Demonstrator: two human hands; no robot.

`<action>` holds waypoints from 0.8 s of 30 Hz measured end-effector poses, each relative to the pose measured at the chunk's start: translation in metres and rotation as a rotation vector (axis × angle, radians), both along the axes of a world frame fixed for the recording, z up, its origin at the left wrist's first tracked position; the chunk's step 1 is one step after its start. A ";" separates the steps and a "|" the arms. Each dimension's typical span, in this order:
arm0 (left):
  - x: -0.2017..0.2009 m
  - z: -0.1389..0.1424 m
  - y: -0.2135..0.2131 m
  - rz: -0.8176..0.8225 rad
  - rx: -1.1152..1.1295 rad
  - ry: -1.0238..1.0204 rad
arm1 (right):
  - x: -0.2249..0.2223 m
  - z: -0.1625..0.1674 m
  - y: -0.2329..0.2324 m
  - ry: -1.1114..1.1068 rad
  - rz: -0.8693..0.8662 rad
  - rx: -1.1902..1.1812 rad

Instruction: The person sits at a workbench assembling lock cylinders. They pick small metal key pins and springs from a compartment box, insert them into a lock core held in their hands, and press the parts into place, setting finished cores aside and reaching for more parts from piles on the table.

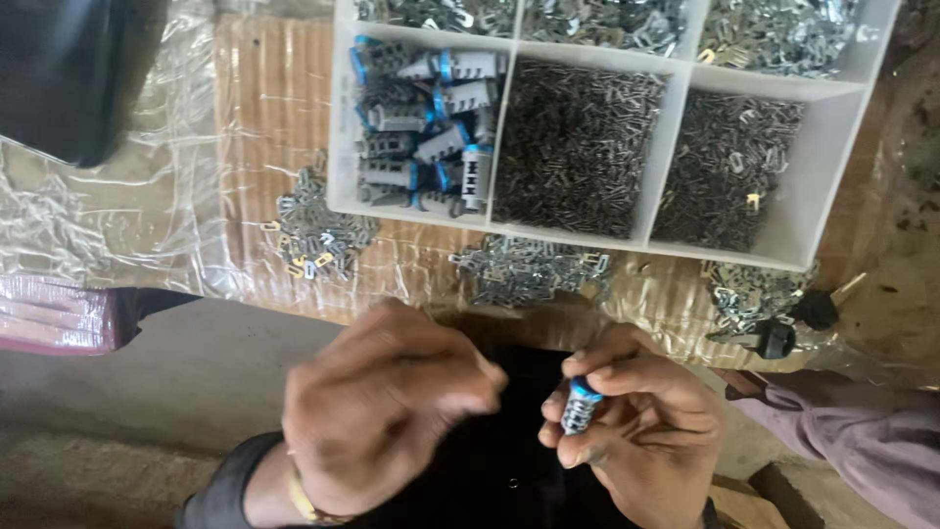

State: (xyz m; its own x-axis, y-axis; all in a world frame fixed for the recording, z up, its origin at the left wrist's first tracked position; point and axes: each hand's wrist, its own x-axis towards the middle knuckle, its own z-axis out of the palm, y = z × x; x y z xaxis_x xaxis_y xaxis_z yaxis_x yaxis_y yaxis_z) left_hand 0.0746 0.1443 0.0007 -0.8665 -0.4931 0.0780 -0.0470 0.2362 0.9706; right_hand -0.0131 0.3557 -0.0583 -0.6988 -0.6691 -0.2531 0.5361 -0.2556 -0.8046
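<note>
Pinching grey-blue connector (580, 404) — right hand (636, 431) fingers closed.

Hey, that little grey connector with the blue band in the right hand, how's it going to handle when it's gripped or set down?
The grey connector looks like moulded plastic, so probably stiff and light; the right hand pinches it with fingertips alone. Its ribbed sides likely resist slipping. Its blocky shape, like those lying in the tray, suggests it would settle flat rather than roll.

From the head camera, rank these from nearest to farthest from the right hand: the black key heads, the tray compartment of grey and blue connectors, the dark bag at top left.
From the right hand:
1. Black key heads, just up and right.
2. Connector compartment, tray's left side.
3. Dark bag, far top left corner.
</note>
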 end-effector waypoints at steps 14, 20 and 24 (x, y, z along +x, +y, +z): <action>0.009 -0.015 0.008 -0.235 -0.383 0.155 | -0.008 0.008 0.013 0.115 0.069 0.228; 0.039 -0.014 0.007 -0.138 0.193 0.057 | 0.001 -0.003 -0.006 0.021 0.249 0.051; 0.047 -0.023 0.013 -0.005 0.009 0.159 | 0.004 -0.014 -0.014 0.019 0.274 -0.014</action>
